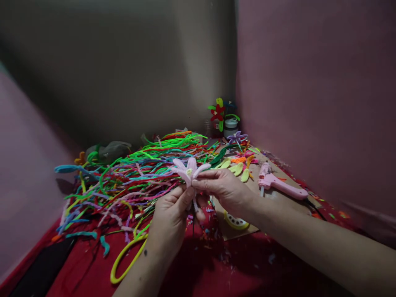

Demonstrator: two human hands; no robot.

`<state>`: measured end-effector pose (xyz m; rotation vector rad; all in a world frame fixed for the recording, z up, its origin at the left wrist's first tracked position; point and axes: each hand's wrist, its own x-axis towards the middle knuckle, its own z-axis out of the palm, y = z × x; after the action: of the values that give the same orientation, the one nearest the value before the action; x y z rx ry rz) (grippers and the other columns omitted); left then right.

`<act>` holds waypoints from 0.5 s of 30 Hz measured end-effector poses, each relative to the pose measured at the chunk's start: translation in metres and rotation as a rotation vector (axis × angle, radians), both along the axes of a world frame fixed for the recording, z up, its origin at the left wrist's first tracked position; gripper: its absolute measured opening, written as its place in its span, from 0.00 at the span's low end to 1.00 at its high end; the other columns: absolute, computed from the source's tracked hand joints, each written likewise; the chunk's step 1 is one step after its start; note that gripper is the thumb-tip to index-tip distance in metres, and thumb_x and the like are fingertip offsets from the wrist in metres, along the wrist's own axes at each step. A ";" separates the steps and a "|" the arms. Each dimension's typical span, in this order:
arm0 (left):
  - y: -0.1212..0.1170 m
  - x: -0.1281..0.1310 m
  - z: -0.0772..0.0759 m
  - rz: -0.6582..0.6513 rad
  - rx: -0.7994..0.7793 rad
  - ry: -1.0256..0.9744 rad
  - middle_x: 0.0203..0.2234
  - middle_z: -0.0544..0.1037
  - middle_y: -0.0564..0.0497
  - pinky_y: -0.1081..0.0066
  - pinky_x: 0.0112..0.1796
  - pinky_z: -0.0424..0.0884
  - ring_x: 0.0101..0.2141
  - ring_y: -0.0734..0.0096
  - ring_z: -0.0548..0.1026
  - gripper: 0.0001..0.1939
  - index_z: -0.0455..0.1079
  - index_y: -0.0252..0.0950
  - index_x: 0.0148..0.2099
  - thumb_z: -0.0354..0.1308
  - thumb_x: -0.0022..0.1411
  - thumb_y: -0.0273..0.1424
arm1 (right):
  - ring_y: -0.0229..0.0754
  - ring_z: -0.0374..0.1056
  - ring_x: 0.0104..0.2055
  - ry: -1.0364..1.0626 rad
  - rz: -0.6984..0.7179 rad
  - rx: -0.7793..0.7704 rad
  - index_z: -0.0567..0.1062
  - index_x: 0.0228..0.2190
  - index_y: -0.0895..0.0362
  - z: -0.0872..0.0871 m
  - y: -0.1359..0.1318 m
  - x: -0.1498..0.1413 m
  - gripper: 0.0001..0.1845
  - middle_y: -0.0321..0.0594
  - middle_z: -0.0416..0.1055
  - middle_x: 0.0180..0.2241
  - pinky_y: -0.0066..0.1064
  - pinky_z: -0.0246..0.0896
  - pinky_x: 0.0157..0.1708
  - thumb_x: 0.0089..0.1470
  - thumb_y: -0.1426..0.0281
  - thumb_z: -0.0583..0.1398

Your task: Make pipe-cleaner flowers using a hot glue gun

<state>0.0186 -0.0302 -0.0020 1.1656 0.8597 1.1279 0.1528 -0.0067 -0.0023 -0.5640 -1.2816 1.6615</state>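
A pale pink pipe-cleaner flower (190,167) with a yellowish centre is held upright between both hands above the table. My left hand (175,208) pinches it at the base, thumb in front, where a short twisted stem hangs down. From the right, my right hand (219,185) closes thumb and forefinger on the base of a petal. The fingertips partly hide where the petals join. Just behind the flower spreads a large heap of pipe cleaners (133,177) in many colours.
On a cardboard sheet (252,229) at right lie a pink glue gun (283,185), yellow petals (238,169) and a yellow-rimmed round object (236,220). A red flower (217,112) and a white-lidded jar (230,127) stand at the back corner. Scraps litter the red cloth (204,268).
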 end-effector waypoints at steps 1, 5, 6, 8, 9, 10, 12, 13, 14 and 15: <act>-0.001 0.000 0.000 -0.001 0.011 0.019 0.19 0.73 0.51 0.76 0.21 0.63 0.17 0.77 0.68 0.12 0.71 0.32 0.28 0.56 0.58 0.36 | 0.34 0.60 0.15 0.012 -0.010 -0.007 0.75 0.24 0.56 0.000 -0.001 -0.001 0.10 0.31 0.64 0.14 0.29 0.50 0.19 0.48 0.62 0.61; -0.002 -0.001 0.000 0.023 0.054 0.078 0.20 0.74 0.52 0.76 0.22 0.63 0.18 0.77 0.68 0.10 0.72 0.34 0.32 0.55 0.59 0.35 | 0.35 0.61 0.15 0.063 -0.052 0.025 0.74 0.26 0.55 0.002 -0.006 -0.004 0.09 0.31 0.64 0.15 0.29 0.51 0.16 0.49 0.62 0.60; -0.002 -0.001 0.000 0.037 0.064 0.088 0.20 0.74 0.52 0.76 0.22 0.63 0.18 0.77 0.68 0.10 0.72 0.34 0.33 0.56 0.58 0.35 | 0.35 0.61 0.15 0.079 -0.088 0.039 0.73 0.26 0.55 0.002 -0.006 -0.004 0.08 0.31 0.65 0.17 0.28 0.52 0.16 0.48 0.63 0.61; -0.002 0.000 0.000 0.071 0.080 0.107 0.22 0.75 0.52 0.76 0.22 0.63 0.19 0.77 0.68 0.09 0.72 0.34 0.35 0.57 0.57 0.35 | 0.34 0.60 0.17 0.096 -0.198 0.060 0.72 0.26 0.54 0.004 -0.006 -0.005 0.06 0.31 0.66 0.20 0.28 0.53 0.18 0.46 0.65 0.63; -0.002 0.001 0.001 0.085 0.083 0.118 0.22 0.75 0.53 0.76 0.23 0.63 0.19 0.77 0.68 0.09 0.72 0.34 0.35 0.57 0.57 0.35 | 0.33 0.60 0.19 0.098 -0.254 0.066 0.72 0.25 0.55 0.004 -0.005 -0.005 0.06 0.31 0.66 0.21 0.27 0.54 0.20 0.46 0.65 0.63; -0.003 0.001 0.001 0.095 0.083 0.128 0.23 0.75 0.53 0.76 0.22 0.63 0.18 0.78 0.68 0.09 0.72 0.34 0.35 0.58 0.56 0.35 | 0.32 0.59 0.20 0.094 -0.301 0.067 0.72 0.24 0.55 0.005 -0.004 -0.004 0.06 0.32 0.66 0.21 0.27 0.54 0.21 0.46 0.66 0.63; -0.003 0.002 0.002 0.107 0.064 0.132 0.22 0.75 0.53 0.76 0.21 0.62 0.18 0.78 0.67 0.10 0.72 0.34 0.35 0.58 0.56 0.35 | 0.32 0.57 0.20 0.079 -0.349 0.056 0.70 0.22 0.57 0.005 -0.003 -0.004 0.07 0.32 0.64 0.21 0.26 0.53 0.22 0.47 0.67 0.61; -0.003 0.002 0.002 0.107 0.050 0.128 0.21 0.75 0.53 0.76 0.21 0.61 0.17 0.78 0.67 0.10 0.72 0.34 0.35 0.58 0.56 0.36 | 0.31 0.56 0.20 0.077 -0.349 0.047 0.70 0.21 0.57 0.005 -0.002 -0.004 0.08 0.32 0.64 0.20 0.26 0.52 0.21 0.48 0.67 0.60; -0.003 0.002 0.002 0.104 0.041 0.119 0.21 0.75 0.53 0.76 0.21 0.62 0.18 0.77 0.68 0.10 0.72 0.34 0.35 0.58 0.56 0.36 | 0.31 0.56 0.19 0.081 -0.339 0.036 0.69 0.21 0.57 0.005 -0.001 -0.004 0.08 0.31 0.63 0.20 0.26 0.52 0.21 0.48 0.68 0.60; -0.003 0.002 0.001 0.100 0.036 0.108 0.22 0.75 0.52 0.76 0.21 0.62 0.19 0.77 0.69 0.10 0.72 0.33 0.35 0.57 0.57 0.36 | 0.31 0.56 0.19 0.089 -0.324 0.021 0.68 0.21 0.58 0.005 -0.001 -0.004 0.08 0.31 0.62 0.19 0.26 0.51 0.20 0.48 0.69 0.59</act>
<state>0.0204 -0.0331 -0.0007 1.2332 0.9933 1.1744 0.1491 -0.0080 0.0024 -0.6410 -1.0780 1.3873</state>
